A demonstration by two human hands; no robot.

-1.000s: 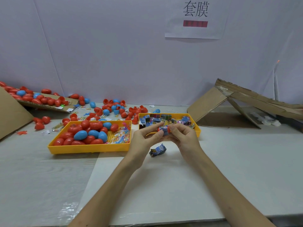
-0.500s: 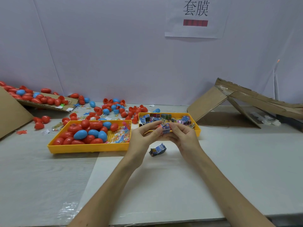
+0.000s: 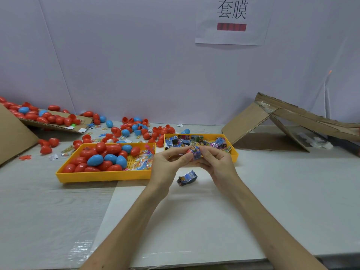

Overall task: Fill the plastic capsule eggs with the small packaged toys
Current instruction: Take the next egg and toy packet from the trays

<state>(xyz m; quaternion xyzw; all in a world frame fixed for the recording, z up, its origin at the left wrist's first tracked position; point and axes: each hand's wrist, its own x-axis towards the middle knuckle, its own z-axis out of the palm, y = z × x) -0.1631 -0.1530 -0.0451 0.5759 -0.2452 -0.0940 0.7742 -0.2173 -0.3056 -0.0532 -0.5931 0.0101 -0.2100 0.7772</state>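
Observation:
My left hand [image 3: 167,162] and my right hand [image 3: 216,162] meet above the table in front of the right tray. Between their fingertips sits a red capsule egg [image 3: 189,152] with a blue printed packaged toy [image 3: 196,153] against it; both hands pinch this pair. A second blue packaged toy [image 3: 186,178] lies on the table just below the hands. The right yellow tray [image 3: 234,155] holds several packaged toys. The left yellow tray [image 3: 87,176] holds several red and blue eggs and small clear packets.
Loose red and blue eggs [image 3: 136,129] are scattered behind the trays. Cardboard with more eggs [image 3: 44,118] leans at the far left. A folded cardboard sheet [image 3: 292,121] stands at the right. A paper sign [image 3: 231,20] hangs on the white wall.
Both hands stay in place; the fingers have shifted slightly around the egg and the packaged toy, and the red of the egg shows more.

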